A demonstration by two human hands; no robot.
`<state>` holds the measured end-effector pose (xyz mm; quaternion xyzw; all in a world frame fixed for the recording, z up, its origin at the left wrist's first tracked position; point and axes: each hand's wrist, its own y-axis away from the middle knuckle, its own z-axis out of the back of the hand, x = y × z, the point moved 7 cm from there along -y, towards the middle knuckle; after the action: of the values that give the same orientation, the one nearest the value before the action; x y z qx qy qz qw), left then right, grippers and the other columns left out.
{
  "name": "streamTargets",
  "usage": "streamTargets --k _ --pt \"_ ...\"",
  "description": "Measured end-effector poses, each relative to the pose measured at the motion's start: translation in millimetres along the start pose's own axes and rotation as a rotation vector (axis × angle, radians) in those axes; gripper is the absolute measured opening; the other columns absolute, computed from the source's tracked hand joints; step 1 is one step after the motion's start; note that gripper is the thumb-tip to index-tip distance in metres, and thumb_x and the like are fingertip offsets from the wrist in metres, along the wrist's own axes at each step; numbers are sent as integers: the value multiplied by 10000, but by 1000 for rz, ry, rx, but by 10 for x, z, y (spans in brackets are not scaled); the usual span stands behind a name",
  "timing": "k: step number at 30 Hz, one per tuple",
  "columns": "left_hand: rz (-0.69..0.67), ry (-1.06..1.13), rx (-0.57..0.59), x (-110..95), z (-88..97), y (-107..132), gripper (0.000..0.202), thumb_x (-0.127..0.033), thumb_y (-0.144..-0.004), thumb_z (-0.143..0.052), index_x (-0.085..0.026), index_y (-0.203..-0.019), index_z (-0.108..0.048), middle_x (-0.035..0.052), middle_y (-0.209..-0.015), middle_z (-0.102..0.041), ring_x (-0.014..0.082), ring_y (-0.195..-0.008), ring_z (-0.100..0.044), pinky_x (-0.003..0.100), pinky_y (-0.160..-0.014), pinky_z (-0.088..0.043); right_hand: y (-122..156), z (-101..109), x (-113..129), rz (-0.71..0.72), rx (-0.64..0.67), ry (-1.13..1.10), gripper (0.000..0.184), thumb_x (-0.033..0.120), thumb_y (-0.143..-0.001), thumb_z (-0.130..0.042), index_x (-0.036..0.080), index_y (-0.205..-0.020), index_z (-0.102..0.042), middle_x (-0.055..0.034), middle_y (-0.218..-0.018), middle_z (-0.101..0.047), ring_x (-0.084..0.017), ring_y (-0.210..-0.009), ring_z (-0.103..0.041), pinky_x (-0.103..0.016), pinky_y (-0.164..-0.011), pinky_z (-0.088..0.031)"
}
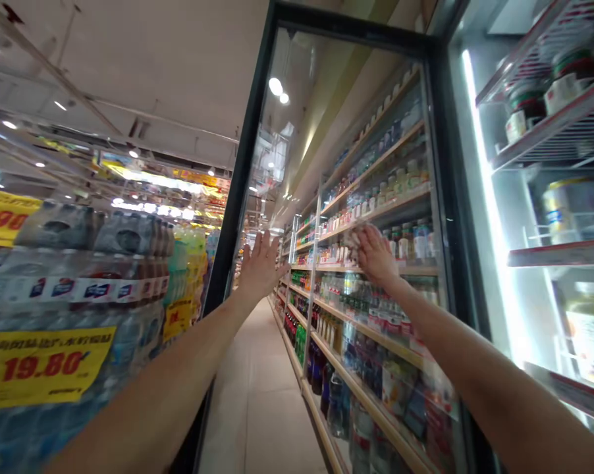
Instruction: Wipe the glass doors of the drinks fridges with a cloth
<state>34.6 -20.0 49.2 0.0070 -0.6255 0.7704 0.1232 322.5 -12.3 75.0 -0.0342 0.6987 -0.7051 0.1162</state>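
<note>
A glass cooler door (pixel 297 171) with a black frame stands swung out in front of me. My left hand (pixel 260 264) lies flat against the glass near its left edge, fingers stretched out. My right hand (pixel 373 251) presses a pale cloth (pixel 357 236) against the glass further right, fingers bent over it. Both arms reach forward and up.
The lit cooler interior (pixel 548 217) at right has wire shelves with jars and cans. Through the glass I see long shelves of bottled drinks (pixel 371 309) along a tiled aisle (pixel 262 395). Stacked water-bottle packs (pixel 80 289) with yellow price signs (pixel 40 365) stand at left.
</note>
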Motion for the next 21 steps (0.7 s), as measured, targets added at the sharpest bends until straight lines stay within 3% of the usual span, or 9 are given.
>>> streamTargets --k 3,5,8,10,12,13,15,18,21 --pt "-9 15 -6 6 -17 -4 659 -497 -880 -408 -100 -1399 -319 178 -1499 -202 333 -1387 -165 558 -1079 -205 177 323 -698 -369 -159 49 518 285 -892 -261 65 -1343 -387 -277 -1393 -327 -354 -1322 -272 -579 -998 -277" --pt "0 13 -2 14 -34 -7 663 -500 -888 -384 -83 -1399 -312 184 -1496 -209 336 -1389 -156 556 -1081 -198 183 407 -823 -440 -190 72 541 269 -897 -228 -12 -1343 -353 -348 -1368 -299 -393 -1316 -256 -607 -977 -268" --pt "0 -5 -7 20 -39 -9 660 -502 -893 -371 -81 -1398 -315 184 -1492 -224 327 -1391 -155 542 -1088 -189 23 209 -305 -262 -104 56 484 309 -886 -356 123 -1325 -431 -206 -1414 -342 -310 -1335 -261 -510 -1044 -274" --pt "1 -21 -4 29 -37 -8 667 -508 -886 -383 -87 -1398 -317 184 -1490 -232 324 -1390 -162 536 -1087 -195 -44 -24 337 102 33 17 432 322 -885 -392 237 -1302 -467 -83 -1450 -336 -242 -1355 -242 -453 -1072 -269" --pt "2 -45 4 37 -39 -4 670 -506 -886 -383 -86 -1402 -309 182 -1490 -232 323 -1389 -168 527 -1084 -209 1 -125 712 341 112 -11 410 307 -895 -382 281 -1293 -473 -37 -1464 -323 -219 -1367 -221 -453 -1082 -253" --pt "0 -58 8 39 -43 -1 668 -500 -888 -379 -84 -1406 -301 181 -1492 -228 322 -1389 -169 523 -1083 -214 9 -106 700 322 107 -16 408 296 -896 -378 280 -1292 -476 -39 -1462 -326 -224 -1365 -226 -464 -1080 -251" --pt "-5 -75 5 38 -53 5 662 -484 -893 -375 -83 -1412 -287 175 -1496 -220 318 -1390 -165 511 -1087 -216 -16 38 334 34 14 -9 423 281 -894 -366 226 -1300 -475 -96 -1447 -340 -266 -1346 -256 -503 -1058 -263" --pt "-8 -81 -5 34 -73 14 667 -485 -888 -384 -87 -1413 -286 165 -1501 -212 318 -1392 -156 505 -1092 -209 -12 237 -200 -341 -125 18 516 268 -909 -257 16 -1342 -383 -286 -1421 -271 -388 -1322 -234 -629 -984 -247" --pt "-12 -77 -9 36 -78 17 666 -496 -895 -351 -85 -1414 -283 161 -1504 -203 318 -1393 -152 509 -1090 -209 -57 152 -37 -265 -89 18 504 294 -911 -278 69 -1346 -400 -237 -1451 -253 -356 -1344 -207 -589 -1019 -239"
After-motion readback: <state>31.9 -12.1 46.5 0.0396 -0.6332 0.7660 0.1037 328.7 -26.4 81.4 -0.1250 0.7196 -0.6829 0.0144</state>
